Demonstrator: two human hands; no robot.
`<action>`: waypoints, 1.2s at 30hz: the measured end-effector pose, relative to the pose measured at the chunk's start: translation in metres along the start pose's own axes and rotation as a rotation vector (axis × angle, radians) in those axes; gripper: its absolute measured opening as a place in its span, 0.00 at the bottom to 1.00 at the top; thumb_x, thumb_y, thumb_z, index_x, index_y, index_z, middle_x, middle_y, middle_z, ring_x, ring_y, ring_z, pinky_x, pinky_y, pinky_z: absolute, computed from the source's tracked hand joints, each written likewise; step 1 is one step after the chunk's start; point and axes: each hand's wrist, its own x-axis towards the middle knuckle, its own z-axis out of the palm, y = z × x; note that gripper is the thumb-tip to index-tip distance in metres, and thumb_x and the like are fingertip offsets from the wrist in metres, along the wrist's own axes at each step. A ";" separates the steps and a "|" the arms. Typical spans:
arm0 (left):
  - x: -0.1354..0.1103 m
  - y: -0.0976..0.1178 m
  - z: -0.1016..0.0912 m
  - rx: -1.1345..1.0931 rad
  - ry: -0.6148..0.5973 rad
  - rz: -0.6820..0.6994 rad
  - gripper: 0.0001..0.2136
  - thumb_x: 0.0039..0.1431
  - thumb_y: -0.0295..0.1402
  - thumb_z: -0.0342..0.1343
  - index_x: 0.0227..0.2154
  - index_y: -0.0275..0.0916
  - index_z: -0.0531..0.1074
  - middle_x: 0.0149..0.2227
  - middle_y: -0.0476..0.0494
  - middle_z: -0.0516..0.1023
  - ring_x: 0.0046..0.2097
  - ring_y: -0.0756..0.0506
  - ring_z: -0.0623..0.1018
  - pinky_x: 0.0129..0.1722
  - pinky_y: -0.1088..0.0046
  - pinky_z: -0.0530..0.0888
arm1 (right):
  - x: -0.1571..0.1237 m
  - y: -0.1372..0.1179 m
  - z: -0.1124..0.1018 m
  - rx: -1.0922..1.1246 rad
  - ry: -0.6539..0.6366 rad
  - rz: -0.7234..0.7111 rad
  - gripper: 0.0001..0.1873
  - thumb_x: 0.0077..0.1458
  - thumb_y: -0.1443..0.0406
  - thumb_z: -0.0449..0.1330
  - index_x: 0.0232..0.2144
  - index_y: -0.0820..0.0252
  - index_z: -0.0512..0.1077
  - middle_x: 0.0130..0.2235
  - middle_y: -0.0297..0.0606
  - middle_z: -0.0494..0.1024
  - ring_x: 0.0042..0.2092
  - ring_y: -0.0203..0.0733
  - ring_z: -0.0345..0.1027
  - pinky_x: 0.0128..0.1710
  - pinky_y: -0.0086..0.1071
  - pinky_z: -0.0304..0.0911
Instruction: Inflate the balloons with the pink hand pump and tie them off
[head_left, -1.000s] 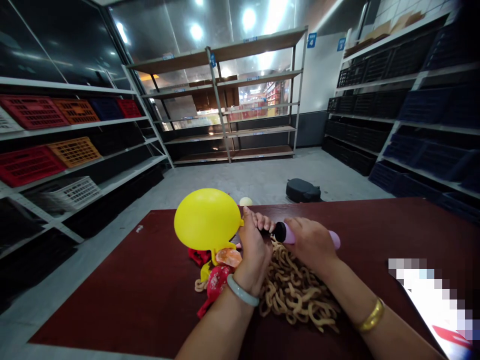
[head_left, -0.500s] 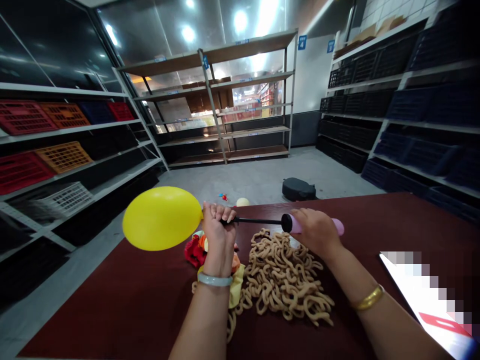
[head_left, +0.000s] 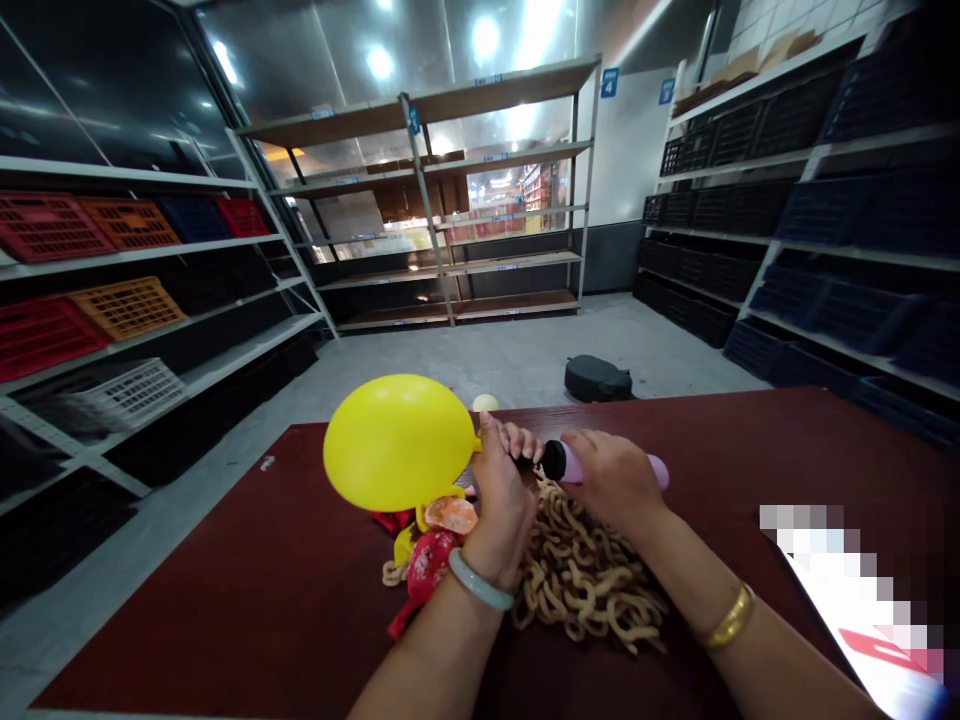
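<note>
A blown-up yellow balloon (head_left: 401,440) is on the left, its neck pinched in my left hand (head_left: 504,470). The same hand is closed around the black end of a hand pump (head_left: 555,461). My right hand (head_left: 619,482) is wrapped round the pump's pale purple barrel (head_left: 659,471). The black collar sits close to my left hand, and hardly any rod shows between. Under my hands lies a heap of tan, rope-like loops (head_left: 592,575). Beside my left wrist rest a limp red balloon with white print (head_left: 429,568) and an orange piece (head_left: 451,515).
The dark red table (head_left: 225,590) spreads under everything. At its right lies a bright, partly blurred screen-like panel (head_left: 862,620). On the floor beyond are a dark grey case (head_left: 598,378) and a pale round object (head_left: 485,402). Shelves (head_left: 510,260) with crates stand around the room.
My left hand and the yellow balloon have moved right, towards my right hand. The pump's long black rod has slid into the barrel. The yellow balloon's size looks about the same.
</note>
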 end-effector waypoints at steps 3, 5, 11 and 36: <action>0.009 0.009 -0.004 0.009 0.073 -0.012 0.23 0.54 0.44 0.59 0.18 0.38 0.52 0.15 0.56 0.52 0.17 0.54 0.56 0.19 0.76 0.55 | 0.002 0.009 0.007 0.015 -0.037 0.009 0.21 0.50 0.56 0.59 0.45 0.59 0.69 0.40 0.42 0.76 0.41 0.46 0.68 0.39 0.34 0.56; 0.019 0.024 -0.009 -0.007 0.137 -0.016 0.21 0.57 0.42 0.56 0.18 0.38 0.52 0.15 0.56 0.51 0.17 0.54 0.56 0.19 0.76 0.54 | 0.004 0.019 0.012 0.006 -0.064 0.018 0.21 0.50 0.56 0.59 0.45 0.58 0.69 0.40 0.41 0.76 0.40 0.45 0.69 0.39 0.33 0.57; 0.035 0.082 -0.017 -0.065 0.094 0.084 0.20 0.62 0.38 0.50 0.18 0.38 0.50 0.15 0.55 0.49 0.17 0.54 0.56 0.19 0.76 0.55 | 0.007 0.044 0.009 -0.063 -0.010 -0.008 0.20 0.51 0.57 0.57 0.45 0.60 0.70 0.40 0.43 0.76 0.41 0.45 0.68 0.39 0.33 0.56; 0.012 0.015 -0.003 0.039 0.088 0.013 0.22 0.55 0.44 0.58 0.18 0.39 0.52 0.14 0.56 0.52 0.16 0.55 0.57 0.18 0.76 0.55 | 0.003 0.011 0.011 0.021 -0.044 0.014 0.21 0.50 0.56 0.59 0.45 0.58 0.69 0.41 0.41 0.76 0.41 0.46 0.69 0.40 0.35 0.58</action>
